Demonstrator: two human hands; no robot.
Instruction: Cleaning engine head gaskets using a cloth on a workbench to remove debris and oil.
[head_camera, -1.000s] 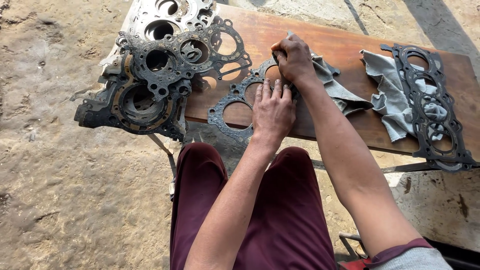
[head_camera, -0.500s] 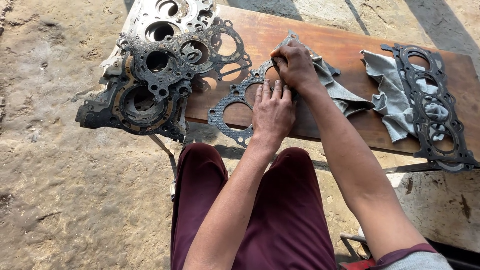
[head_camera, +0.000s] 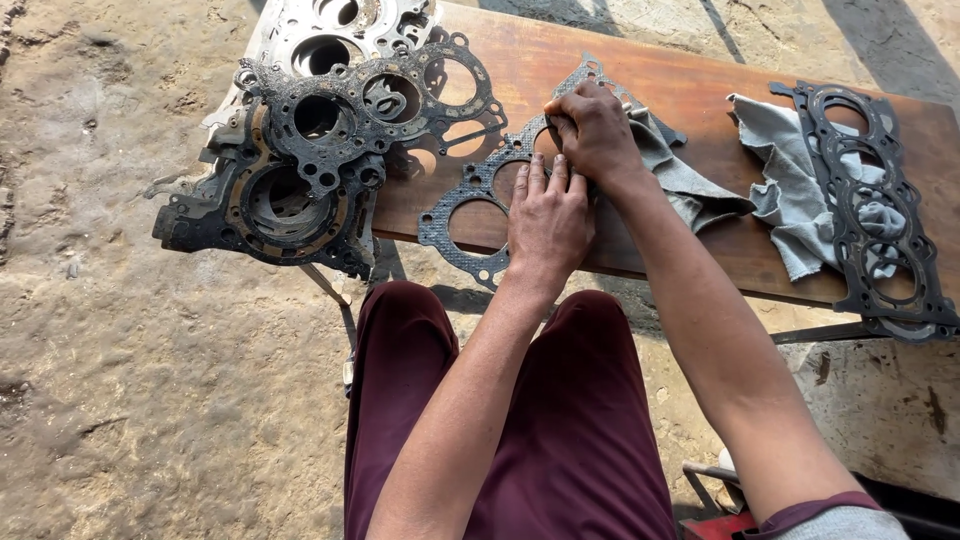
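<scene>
Step in hand: surface cleaning of 1 head gasket (head_camera: 470, 205). The gasket is a dark, flat sheet with large round bores. It lies flat on the wooden counter (head_camera: 700, 100), near the front edge, with its lower end just at that edge.

Left hand (head_camera: 548, 215): palm down, fingers (head_camera: 540, 180) extended and flat, pressing the gasket against the counter. It pins the gasket and grips nothing.

Right hand (head_camera: 598, 132): clenched over the far part of the gasket, knuckles up. The fingers appear closed on 1 end of a grey rag (head_camera: 690, 185), which trails to the right across the counter. The exact grip is hidden beneath the hand.

Surroundings: a stack of further worn gaskets (head_camera: 370, 95) rests at the left end of the counter, overhanging a blackened metal engine part (head_camera: 265, 210). At the right end, a second grey cloth (head_camera: 790, 200) lies under another gasket (head_camera: 870, 210).

Assessment: the work appears to be mid-wipe on the far section of the gasket. The near bores, close to the left hand, look equally due for treatment. The next move calls for steady downward pressure from the left hand so the thin sheet does not slide or buckle, and for the rag strokes to follow the narrow webs between bores.
</scene>
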